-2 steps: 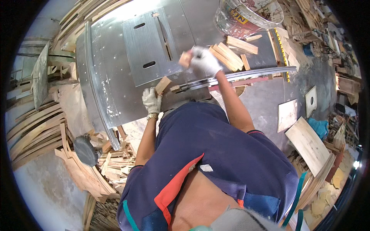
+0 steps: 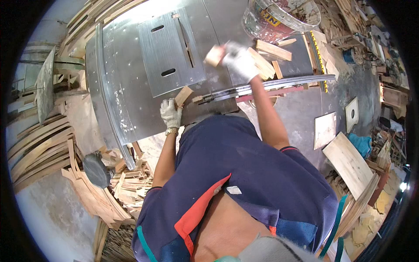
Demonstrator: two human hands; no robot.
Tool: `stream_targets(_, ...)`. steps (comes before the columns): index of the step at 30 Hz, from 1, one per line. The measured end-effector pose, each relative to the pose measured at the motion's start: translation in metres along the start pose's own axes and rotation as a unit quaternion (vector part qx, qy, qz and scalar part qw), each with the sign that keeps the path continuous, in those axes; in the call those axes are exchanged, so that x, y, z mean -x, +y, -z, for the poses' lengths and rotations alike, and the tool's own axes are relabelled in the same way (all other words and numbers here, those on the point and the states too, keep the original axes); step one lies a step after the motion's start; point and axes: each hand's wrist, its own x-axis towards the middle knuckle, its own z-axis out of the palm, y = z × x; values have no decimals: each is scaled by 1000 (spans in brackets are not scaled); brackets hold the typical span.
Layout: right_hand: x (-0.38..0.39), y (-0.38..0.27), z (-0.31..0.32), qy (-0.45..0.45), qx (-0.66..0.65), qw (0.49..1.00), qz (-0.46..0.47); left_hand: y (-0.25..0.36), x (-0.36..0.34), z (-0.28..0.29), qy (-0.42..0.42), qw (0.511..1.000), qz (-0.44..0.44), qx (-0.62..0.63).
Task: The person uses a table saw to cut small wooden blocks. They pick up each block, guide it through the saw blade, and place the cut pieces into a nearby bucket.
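A steel saw table (image 2: 126,70) lies in front of me, with a raised insert plate and a blade slot (image 2: 185,37) in it. My left hand (image 2: 171,112), in a white glove, grips a small wooden block (image 2: 183,94) at the table's near edge. My right hand (image 2: 239,61), gloved too and blurred, holds another small wooden block (image 2: 214,55) above the table, right of the slot. Several cut wooden pieces (image 2: 270,54) lie on the table just beyond my right hand. A metal fence rail (image 2: 270,84) runs across the table under my right forearm.
A clear plastic bucket (image 2: 283,17) stands at the table's far right. Offcuts are piled on the floor at the lower left (image 2: 126,183), beside a dark round object (image 2: 96,170). Curved wooden slats (image 2: 35,144) are stacked at the left. Boards (image 2: 347,161) lie on the floor at the right.
My right hand has shifted a little with its block above the table. My left hand stays at the near edge with its block.
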Motion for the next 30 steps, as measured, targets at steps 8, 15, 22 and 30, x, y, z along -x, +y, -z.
stream_targets(8, -13, -23, 19, 63, -33, 997, 1, -5, -10, -13, 13, 1000, 2, -2)
stream_targets(15, 44, -13, -161, -317, 352, 875, 102, -12, -9, -12, 1, 999, 11, -34)
stream_targets(22, 39, 28, -243, -293, 470, 832, -1, -28, 3, 13, 9, 999, 14, -35)
stream_targets(30, 21, -33, -131, -337, 172, 923, 71, -62, 13, 18, -9, 999, -31, -29)
